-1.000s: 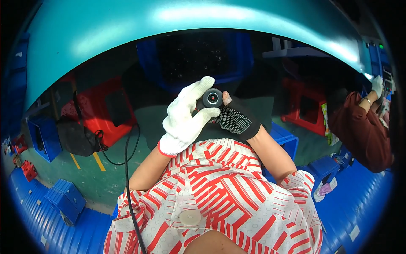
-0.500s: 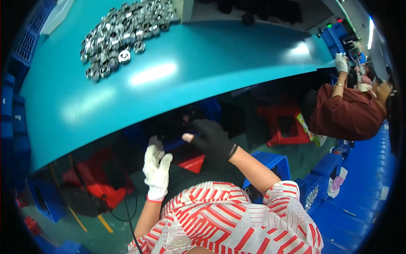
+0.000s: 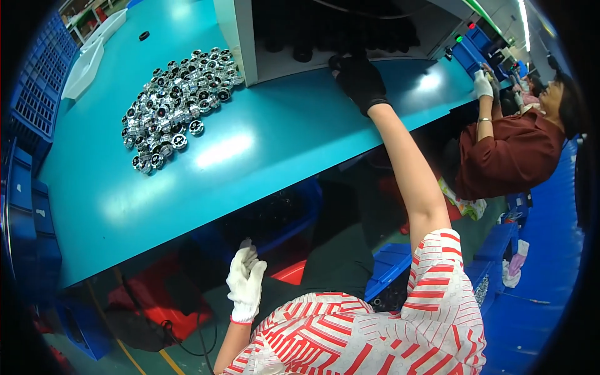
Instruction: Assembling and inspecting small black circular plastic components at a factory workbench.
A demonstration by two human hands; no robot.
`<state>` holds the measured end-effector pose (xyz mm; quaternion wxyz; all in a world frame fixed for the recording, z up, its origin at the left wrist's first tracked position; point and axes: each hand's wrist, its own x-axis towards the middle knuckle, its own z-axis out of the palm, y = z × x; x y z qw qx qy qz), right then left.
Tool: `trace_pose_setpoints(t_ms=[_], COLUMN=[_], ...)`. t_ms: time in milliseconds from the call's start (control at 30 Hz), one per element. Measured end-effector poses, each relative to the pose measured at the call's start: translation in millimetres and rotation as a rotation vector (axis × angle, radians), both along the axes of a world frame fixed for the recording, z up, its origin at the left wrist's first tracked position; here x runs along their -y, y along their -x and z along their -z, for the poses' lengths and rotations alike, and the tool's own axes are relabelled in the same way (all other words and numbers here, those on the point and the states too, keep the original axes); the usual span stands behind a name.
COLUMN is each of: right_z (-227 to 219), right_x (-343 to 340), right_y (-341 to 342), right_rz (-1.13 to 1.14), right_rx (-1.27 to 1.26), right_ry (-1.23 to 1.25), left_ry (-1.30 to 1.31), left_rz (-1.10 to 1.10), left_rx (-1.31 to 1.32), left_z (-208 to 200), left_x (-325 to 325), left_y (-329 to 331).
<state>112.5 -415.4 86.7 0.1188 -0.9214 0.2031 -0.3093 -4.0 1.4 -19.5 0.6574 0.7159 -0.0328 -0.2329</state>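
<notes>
My right hand (image 3: 361,84), in a black glove with a bare thumb tip, reaches forward to the front edge of a white-walled box. Its fingers bend around something dark, which blends into the glove. Small black round parts (image 3: 302,52) lie on the box floor beside it. My left hand (image 3: 245,284), in a white glove, hangs below the table's near edge, its fingers drawn together near the thumb. A greyish tip shows at the fingers; whether it is a held part or the glove is unclear. A pile of shiny metal round parts with black centres (image 3: 181,100) lies left on the table.
The teal table (image 3: 206,197) curves across in front. A black ring (image 3: 144,35) and white trays (image 3: 87,69) are at far left, beside blue crates (image 3: 37,81). Under the table sits a blue bin (image 3: 275,215). A co-worker in dark red (image 3: 509,159) works at right.
My right hand has moved from below the table edge forward to the box opening. My left hand has dropped slightly and shifted right. The view has tilted, showing more of the table's far side.
</notes>
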Motion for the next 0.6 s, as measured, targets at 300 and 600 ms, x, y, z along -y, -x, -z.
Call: trace_pose_setpoints(t_ms=[300, 600], right_z=[11.1, 114.8], right_x=[-173.2, -266.0], right_y=[125.4, 170.9], right_rz=[-0.716, -0.512], right_rx=[-0.064, -0.287], right_ry=[-1.599, -2.481], left_ry=[0.254, -0.066], left_rz=[0.011, 0.209], left_rx=[-0.108, 0.32], left_z=[-9.8, -33.6], left_x=[-3.1, -9.1], left_y=[-1.5, -3.2])
